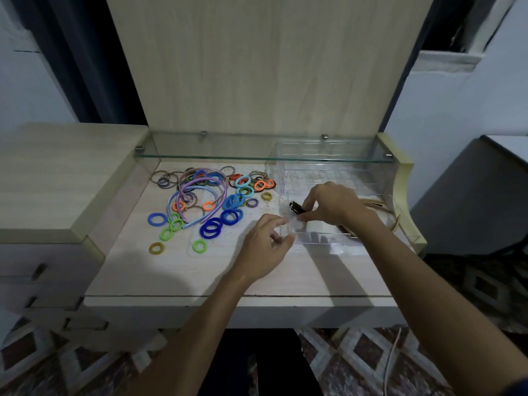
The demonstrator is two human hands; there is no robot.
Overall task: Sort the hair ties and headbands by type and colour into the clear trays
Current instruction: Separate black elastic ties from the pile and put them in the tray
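A pile of hair ties in blue, green, orange, black and striped colours lies on the left of the desk, with purple and light-blue headbands across it. A clear tray sits at the front right. My right hand pinches a dark headband over that tray. My left hand pinches the tray's near-left corner. A second clear tray stands behind, under the glass shelf.
A glass shelf spans the back of the desk above the pile. A tan headband lies at the right edge by the curved side panel. Drawers stand at the left.
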